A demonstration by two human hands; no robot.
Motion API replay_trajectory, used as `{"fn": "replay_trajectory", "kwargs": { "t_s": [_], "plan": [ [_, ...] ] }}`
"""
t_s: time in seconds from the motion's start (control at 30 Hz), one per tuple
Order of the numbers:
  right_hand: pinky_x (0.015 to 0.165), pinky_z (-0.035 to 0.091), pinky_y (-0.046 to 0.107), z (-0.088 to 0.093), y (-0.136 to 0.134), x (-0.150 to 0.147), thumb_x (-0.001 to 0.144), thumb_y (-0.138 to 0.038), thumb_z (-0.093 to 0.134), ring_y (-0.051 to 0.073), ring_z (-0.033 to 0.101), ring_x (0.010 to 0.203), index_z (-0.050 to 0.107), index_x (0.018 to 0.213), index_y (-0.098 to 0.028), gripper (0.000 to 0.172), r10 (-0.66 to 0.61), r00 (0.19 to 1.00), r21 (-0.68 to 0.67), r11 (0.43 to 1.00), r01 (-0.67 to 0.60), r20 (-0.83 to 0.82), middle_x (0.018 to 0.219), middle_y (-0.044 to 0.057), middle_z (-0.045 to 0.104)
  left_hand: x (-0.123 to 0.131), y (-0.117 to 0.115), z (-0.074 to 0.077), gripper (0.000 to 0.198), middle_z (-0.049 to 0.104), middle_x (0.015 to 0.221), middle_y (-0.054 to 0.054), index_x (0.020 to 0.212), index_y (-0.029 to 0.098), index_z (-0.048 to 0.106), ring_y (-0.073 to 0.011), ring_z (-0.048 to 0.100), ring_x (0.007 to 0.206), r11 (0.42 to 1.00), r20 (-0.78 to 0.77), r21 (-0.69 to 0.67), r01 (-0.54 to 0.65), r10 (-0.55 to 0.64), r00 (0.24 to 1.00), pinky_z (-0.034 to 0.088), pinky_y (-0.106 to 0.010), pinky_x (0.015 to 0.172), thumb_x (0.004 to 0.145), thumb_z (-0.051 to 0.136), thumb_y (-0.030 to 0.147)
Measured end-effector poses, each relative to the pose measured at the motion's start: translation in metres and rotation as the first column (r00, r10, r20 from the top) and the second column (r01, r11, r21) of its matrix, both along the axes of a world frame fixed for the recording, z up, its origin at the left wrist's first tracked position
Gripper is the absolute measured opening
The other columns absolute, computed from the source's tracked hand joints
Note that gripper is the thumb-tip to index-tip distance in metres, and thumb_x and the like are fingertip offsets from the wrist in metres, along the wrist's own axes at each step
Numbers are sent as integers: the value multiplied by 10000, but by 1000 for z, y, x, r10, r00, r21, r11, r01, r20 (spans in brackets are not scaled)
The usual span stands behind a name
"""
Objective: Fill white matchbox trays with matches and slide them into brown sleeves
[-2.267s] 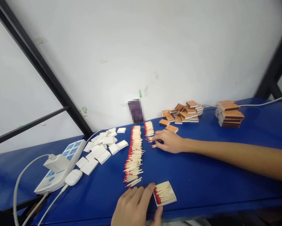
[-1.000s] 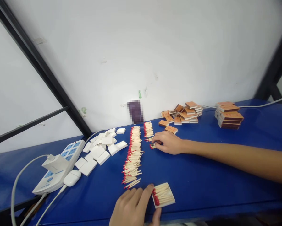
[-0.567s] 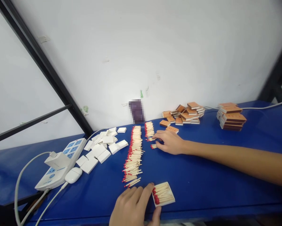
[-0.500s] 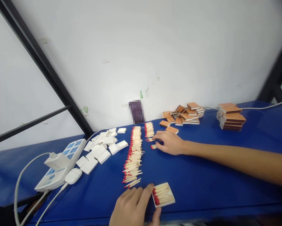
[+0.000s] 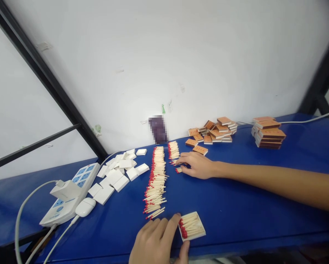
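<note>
My left hand [image 5: 156, 240] is at the front, gripping a small white matchbox tray [image 5: 200, 219] between thumb and index finger at its left side. Inside the tray lie several red-headed matches [image 5: 191, 225], heads to the left. Further back, my right hand [image 5: 196, 164] rests low over the table, thumb and index finger apart. Its fingertips touch or nearly touch loose matches [image 5: 178, 170] near the front of a short match row [image 5: 173, 149]. A longer match row [image 5: 157, 176] runs to the left of it.
White trays [image 5: 115, 176] lie in a heap at left, beside a power strip [image 5: 70, 198] with a white charger, case and cables. Orange matchboxes [image 5: 216, 132] are piled at the back, with another stack [image 5: 269, 132] at right. A wall closes off the blue table [image 5: 249, 209].
The view has shifted slightly. Both hands keep nearly the same places, the left still on the tray and the right by the loose matches.
</note>
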State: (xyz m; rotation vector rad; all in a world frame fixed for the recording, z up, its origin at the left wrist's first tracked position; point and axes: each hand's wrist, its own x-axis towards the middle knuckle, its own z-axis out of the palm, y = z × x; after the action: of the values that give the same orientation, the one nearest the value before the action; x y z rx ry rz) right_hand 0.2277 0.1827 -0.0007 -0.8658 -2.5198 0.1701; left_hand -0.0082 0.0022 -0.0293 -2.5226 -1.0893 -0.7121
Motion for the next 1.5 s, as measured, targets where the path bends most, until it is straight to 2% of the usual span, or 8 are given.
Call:
{"fn": "replay_trajectory", "kwargs": {
  "t_s": [0.37,0.73,0.97,1.23,1.5],
  "plan": [
    [641,343,280,-1,2,1,895,-194,520,174,585,739,721,1104,-193,290,5,999,13,1000,-6,37,862,48,634,-1,-1,1,380,681,798,-41,1268,163,517,-201,684,637,1000,-1,-5,-8,8,1000,574,-305,589,909,533,285],
    [683,371,287,1,2,0,906,-213,518,185,601,778,717,1082,-170,269,22,999,-5,1000,-22,37,894,65,666,-1,-1,1,380,682,808,-43,1276,160,514,-202,684,646,1000,-1,-16,-5,5,1000,575,-312,594,918,530,286],
    [695,372,284,0,-1,-1,850,-191,562,180,601,785,713,978,-165,200,-108,994,1,994,108,-22,924,62,691,0,-1,1,379,681,795,-44,1275,157,518,-199,681,639,1000,8,-15,-2,2,1000,569,-300,594,924,531,298],
    [710,376,288,1,-1,-1,874,-219,542,188,603,805,715,1082,-175,273,-105,994,2,994,105,17,942,69,678,0,-2,1,370,679,800,-40,1273,169,514,-203,682,646,1000,19,-25,-18,19,1000,570,-311,598,926,521,298],
    [714,383,288,2,-2,-1,878,-192,529,181,603,796,716,1042,-172,250,-51,999,3,999,51,-1,919,59,671,2,-3,2,371,677,804,-38,1269,167,510,-210,681,645,1000,22,-11,-23,23,999,571,-327,593,917,520,283]
  ]
}}
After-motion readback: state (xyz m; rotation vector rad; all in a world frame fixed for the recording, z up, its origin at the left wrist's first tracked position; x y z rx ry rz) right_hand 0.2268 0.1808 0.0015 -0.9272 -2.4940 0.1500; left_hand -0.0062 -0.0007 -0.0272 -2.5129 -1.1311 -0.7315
